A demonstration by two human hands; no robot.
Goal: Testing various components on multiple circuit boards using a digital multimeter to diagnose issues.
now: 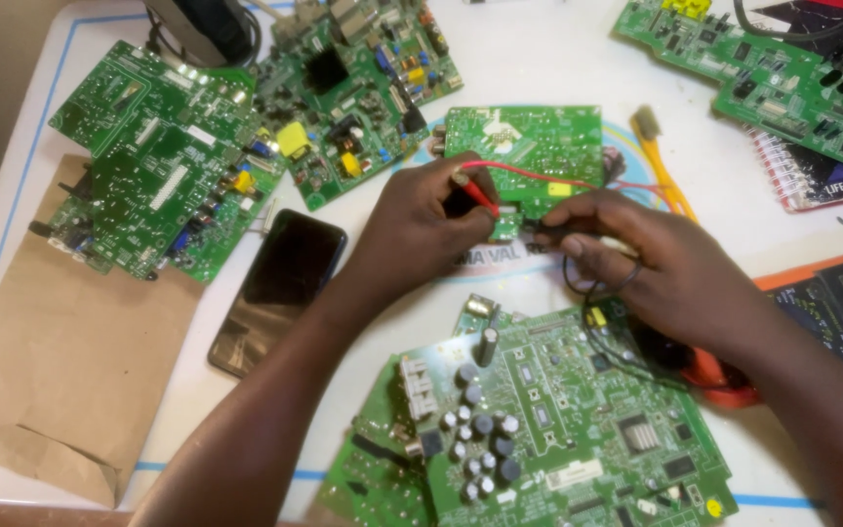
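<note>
My left hand (420, 226) grips a red test probe (477, 194), its tip on the lower edge of a small green circuit board (529, 148) in the middle of the table. A red lead runs from it across that board. My right hand (651, 262) holds a black test probe (550, 229) against the same edge, tip pointing left. The two tips sit close together. A black lead loops under my right hand.
A black phone (283, 283) lies left of my left arm. Green boards lie at the far left (153, 161), top centre (358, 93), top right (782, 83) and near me (558, 420). An orange meter (831, 303), yellow tool (661, 161), notebook (812, 181) and brown paper (60, 351) surround them.
</note>
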